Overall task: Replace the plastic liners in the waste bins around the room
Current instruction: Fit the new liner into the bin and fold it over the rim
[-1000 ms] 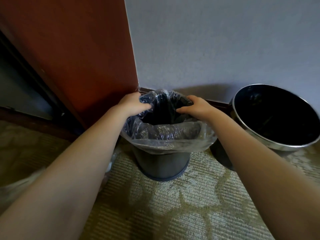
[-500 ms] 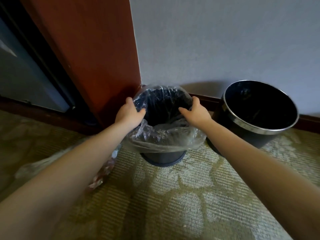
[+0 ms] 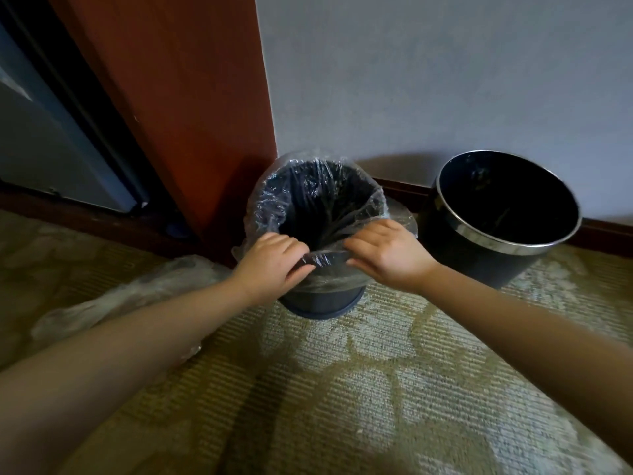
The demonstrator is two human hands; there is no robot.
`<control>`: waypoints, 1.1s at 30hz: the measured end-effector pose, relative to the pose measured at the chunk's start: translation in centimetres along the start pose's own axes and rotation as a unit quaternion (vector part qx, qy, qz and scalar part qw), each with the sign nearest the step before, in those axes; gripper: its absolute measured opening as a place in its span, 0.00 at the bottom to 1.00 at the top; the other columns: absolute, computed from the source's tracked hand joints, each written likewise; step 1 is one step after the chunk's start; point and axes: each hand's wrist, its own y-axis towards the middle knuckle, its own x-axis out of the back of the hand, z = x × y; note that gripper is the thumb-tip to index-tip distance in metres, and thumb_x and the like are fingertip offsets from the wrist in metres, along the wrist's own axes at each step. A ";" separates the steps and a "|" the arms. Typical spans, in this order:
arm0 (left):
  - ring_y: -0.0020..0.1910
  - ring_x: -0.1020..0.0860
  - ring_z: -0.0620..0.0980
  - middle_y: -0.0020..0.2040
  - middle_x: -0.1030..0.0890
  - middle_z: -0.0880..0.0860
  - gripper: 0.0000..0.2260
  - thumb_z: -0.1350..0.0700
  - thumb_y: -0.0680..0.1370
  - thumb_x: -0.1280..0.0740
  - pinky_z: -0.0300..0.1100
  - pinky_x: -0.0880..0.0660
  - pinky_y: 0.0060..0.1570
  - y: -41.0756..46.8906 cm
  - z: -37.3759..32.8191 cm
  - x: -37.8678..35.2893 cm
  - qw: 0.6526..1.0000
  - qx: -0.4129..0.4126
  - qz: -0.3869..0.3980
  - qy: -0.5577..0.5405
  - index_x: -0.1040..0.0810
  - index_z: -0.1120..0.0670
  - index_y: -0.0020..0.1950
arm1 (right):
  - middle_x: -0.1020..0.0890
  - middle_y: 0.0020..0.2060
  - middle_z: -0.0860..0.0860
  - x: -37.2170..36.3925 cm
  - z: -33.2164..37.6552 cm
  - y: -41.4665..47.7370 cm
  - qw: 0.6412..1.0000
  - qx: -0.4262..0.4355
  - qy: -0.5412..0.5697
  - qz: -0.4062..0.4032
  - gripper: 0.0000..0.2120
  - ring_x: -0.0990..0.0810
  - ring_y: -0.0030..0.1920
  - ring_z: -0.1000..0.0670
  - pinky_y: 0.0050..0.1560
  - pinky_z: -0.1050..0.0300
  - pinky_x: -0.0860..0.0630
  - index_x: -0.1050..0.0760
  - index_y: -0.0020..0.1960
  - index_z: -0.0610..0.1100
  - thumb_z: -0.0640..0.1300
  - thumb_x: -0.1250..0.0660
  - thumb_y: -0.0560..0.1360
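Observation:
A small dark waste bin [image 3: 322, 303] stands on the carpet in the corner between the wall and a wooden panel. A clear plastic liner [image 3: 274, 204] is folded over its rim and hangs down its outside. My left hand [image 3: 274, 265] and my right hand [image 3: 387, 255] meet at the near edge of the rim, each pinching the liner's film there. To the right stands a bigger black bin [image 3: 503, 255] with a shiny metal rim and no liner visible over its edge.
A crumpled clear plastic bag [image 3: 130, 296] lies on the patterned carpet [image 3: 376, 389] to the left, partly behind my left forearm. A red-brown wooden panel [image 3: 178, 97] and a grey wall [image 3: 445, 80] close off the back. A dark doorway lies far left.
Both hands slid from the left and right sides of the rim round to its near edge, close together. The view has pulled back and up from the bins.

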 end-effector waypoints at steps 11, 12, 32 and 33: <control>0.49 0.23 0.53 0.46 0.21 0.51 0.26 0.37 0.65 0.27 0.51 0.28 0.56 0.5 3.3 0.7 0.993 -0.022 0.084 0.081 0.24 0.55 0.52 | 0.26 0.67 0.42 -0.1 -2.5 -0.8 0.984 -0.099 -0.043 0.144 0.37 0.31 0.70 0.41 0.70 0.39 0.37 0.30 0.68 0.42 0.55 0.24 0.64; 0.51 0.23 0.53 0.48 0.21 0.51 0.27 0.34 0.68 0.33 0.51 0.29 0.59 0.4 3.2 0.8 0.994 -0.020 0.083 0.069 0.24 0.55 0.55 | 0.29 0.70 0.43 0.0 -2.2 -1.0 0.986 -0.087 -0.032 0.137 0.37 0.34 0.72 0.41 0.72 0.38 0.41 0.33 0.71 0.43 0.56 0.28 0.66; 0.45 0.24 0.54 0.43 0.22 0.52 0.10 0.50 0.78 0.40 0.45 0.27 0.40 8.9 3.0 2.7 0.935 0.128 0.327 0.056 0.23 0.54 0.45 | 0.16 0.44 0.50 -0.3 -2.5 6.1 0.972 -0.125 0.030 0.194 0.27 0.21 0.51 0.47 0.66 0.46 0.36 0.18 0.49 0.47 0.59 0.53 0.80; 0.45 0.25 0.54 0.44 0.23 0.52 0.10 0.49 0.79 0.41 0.44 0.28 0.41 9.0 3.1 2.7 0.910 0.134 0.380 0.098 0.24 0.54 0.45 | 0.17 0.40 0.50 -0.3 -2.9 6.1 0.958 -0.129 0.040 0.254 0.29 0.21 0.49 0.47 0.67 0.47 0.38 0.19 0.44 0.45 0.59 0.54 0.82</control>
